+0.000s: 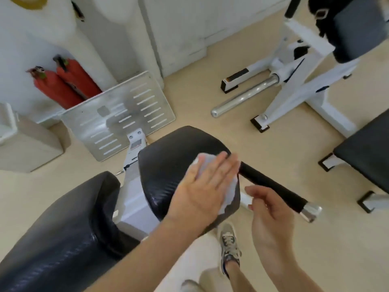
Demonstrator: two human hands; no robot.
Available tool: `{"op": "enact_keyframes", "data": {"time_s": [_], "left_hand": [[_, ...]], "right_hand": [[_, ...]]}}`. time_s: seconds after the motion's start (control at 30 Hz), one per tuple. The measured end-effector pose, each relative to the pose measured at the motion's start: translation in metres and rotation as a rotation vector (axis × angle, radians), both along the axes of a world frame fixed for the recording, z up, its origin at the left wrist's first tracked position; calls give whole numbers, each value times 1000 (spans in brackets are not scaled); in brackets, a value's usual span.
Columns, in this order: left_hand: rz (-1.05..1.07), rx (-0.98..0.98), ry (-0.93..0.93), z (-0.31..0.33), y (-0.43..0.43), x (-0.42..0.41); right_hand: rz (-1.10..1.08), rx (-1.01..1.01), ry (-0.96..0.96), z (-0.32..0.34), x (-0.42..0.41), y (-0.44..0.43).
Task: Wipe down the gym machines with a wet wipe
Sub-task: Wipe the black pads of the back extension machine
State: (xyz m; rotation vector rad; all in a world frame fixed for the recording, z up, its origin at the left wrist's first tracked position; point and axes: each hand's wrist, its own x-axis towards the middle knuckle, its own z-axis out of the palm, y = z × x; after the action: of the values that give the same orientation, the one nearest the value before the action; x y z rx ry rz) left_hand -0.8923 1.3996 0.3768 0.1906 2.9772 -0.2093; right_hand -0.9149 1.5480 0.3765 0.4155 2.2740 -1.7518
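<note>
A black padded seat (168, 157) of a white-framed gym machine sits at the centre. My left hand (202, 186) lies flat on its right part, fingers together, pressing a white wet wipe (228, 192) against the pad. The wipe shows around my fingers and past the pad's right edge. My right hand (269, 209) hovers just right of the seat, fingers loosely curled, holding nothing. Behind it a black grip bar (273, 186) with a chrome end cap (310, 211) sticks out to the right. The machine's black backrest pad (63, 228) fills the lower left.
A metal footplate (117, 114) stands beyond the seat. Two red fire extinguishers (63, 85) lean on the wall at left. A white machine frame with a chrome bar (244, 98) stands at upper right, another black bench (366, 148) at right. My shoe (229, 247) is on the beige floor.
</note>
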Motion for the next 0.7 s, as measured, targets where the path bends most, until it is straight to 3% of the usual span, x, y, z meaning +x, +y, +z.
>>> {"op": "enact_keyframes", "data": {"time_s": [0.1, 0.13, 0.23, 0.3, 0.47, 0.6, 0.7], "left_hand": [[182, 70, 119, 13, -2, -37], [134, 38, 124, 9, 8, -37], [-327, -269, -31, -31, 38, -1], [-543, -369, -163, -53, 39, 17], [-749, -540, -266, -30, 23, 6], [-636, -529, -208, 1, -1, 6], [-696, -546, -201, -30, 4, 35]], "right_hand": [[-45, -58, -153, -35, 30, 5], [-94, -109, -214, -44, 38, 5], [-260, -319, -419, -55, 51, 8], [-297, -393, -481, -57, 54, 14], [-303, -435, -453, -62, 68, 15], [-203, -400, -313, -47, 72, 0], [-193, -379, -280, -43, 72, -11]]}}
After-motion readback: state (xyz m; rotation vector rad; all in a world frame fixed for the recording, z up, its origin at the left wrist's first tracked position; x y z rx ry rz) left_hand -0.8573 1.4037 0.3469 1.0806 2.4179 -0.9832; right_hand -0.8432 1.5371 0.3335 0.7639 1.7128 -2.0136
